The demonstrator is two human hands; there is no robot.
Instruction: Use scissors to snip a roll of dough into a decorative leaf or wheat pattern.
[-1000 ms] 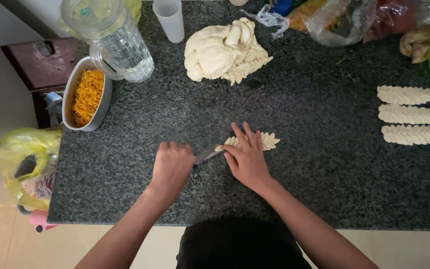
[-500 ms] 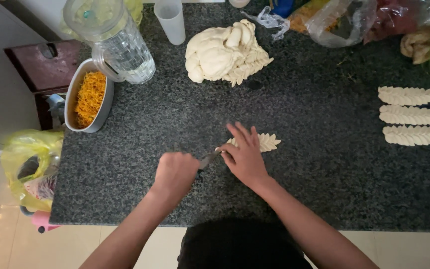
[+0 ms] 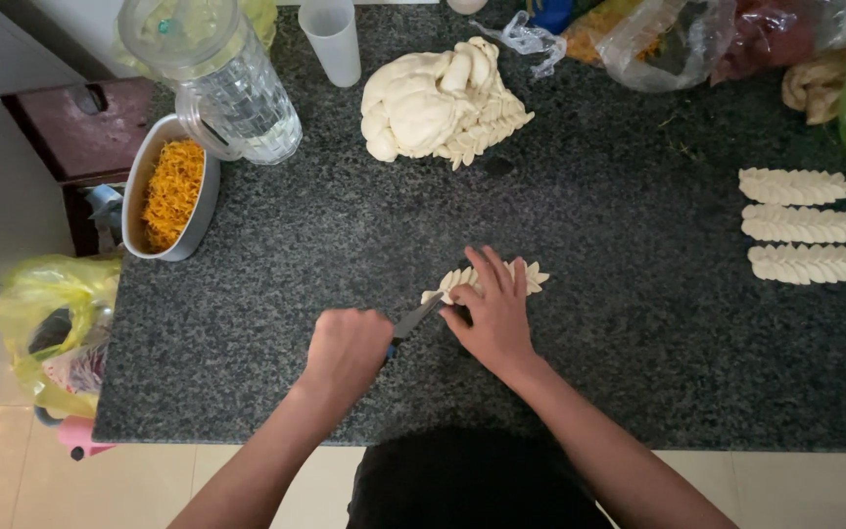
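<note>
The left hand is closed around a knife, its handle almost wholly hidden in the fist. The right hand lies flat with fingers spread over a notched dough strip at the middle of the bench, covering most of it, so where the blade tip meets the dough is hard to make out.

I see my left hand closed round a knife, its blade at the dough strip that my right hand presses flat on the table. At two o'clock lie three cut strips; at twelve, a dough heap; at ten, a bowl of orange shreds.
</note>
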